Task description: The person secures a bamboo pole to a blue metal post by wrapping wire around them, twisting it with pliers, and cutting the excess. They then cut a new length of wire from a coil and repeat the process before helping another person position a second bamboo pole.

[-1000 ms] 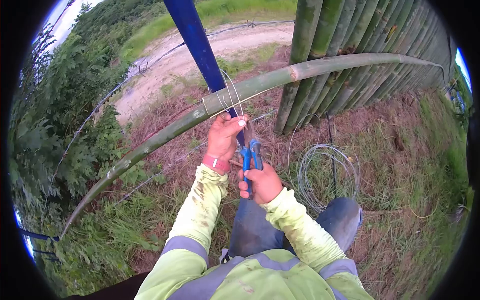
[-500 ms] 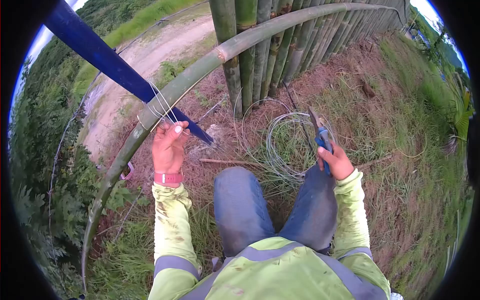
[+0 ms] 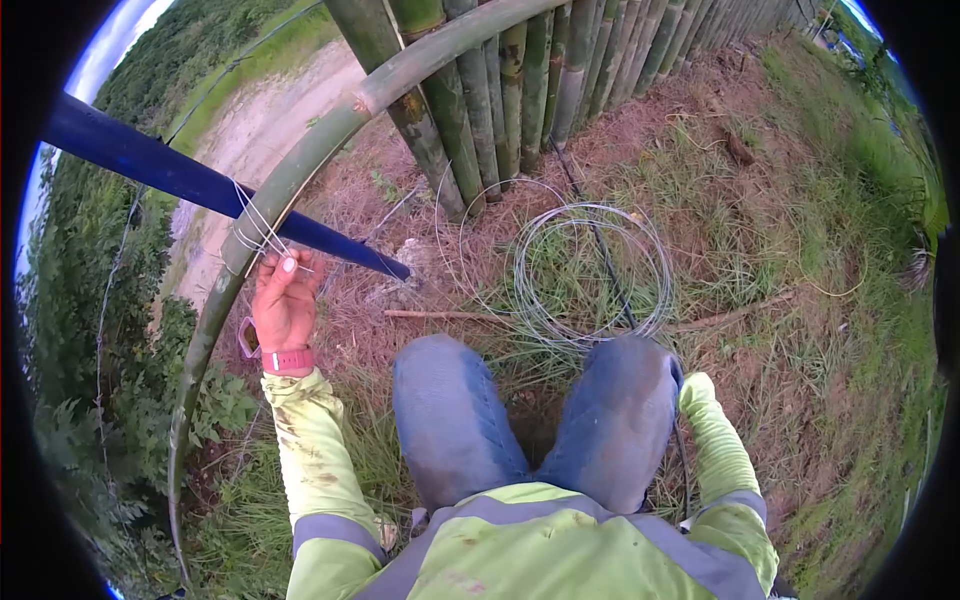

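My left hand (image 3: 284,312) is pinched closed on the ends of a thin wire (image 3: 258,222). The wire loops around a bent green bamboo pole (image 3: 300,160) and a blue metal post (image 3: 200,183) where the two cross. Short wire tips stick out past my fingertips. On the other side, my right sleeve (image 3: 718,430) reaches down beside my right knee. The right hand itself is hidden behind that leg, so whatever it holds does not show.
A loose coil of wire (image 3: 519,270) lies on the grass before my knees, with a dark rod (image 3: 600,240) across it. A stick (image 3: 440,315) lies nearby. Upright bamboo poles (image 3: 510,90) form a fence ahead. Barbed wire (image 3: 118,260) runs along the left, by bushes.
My right hand, which held blue-handled pliers above the right knee, has dropped out of sight beside the leg. The left hand keeps its pinch on the wire. The view has shifted.
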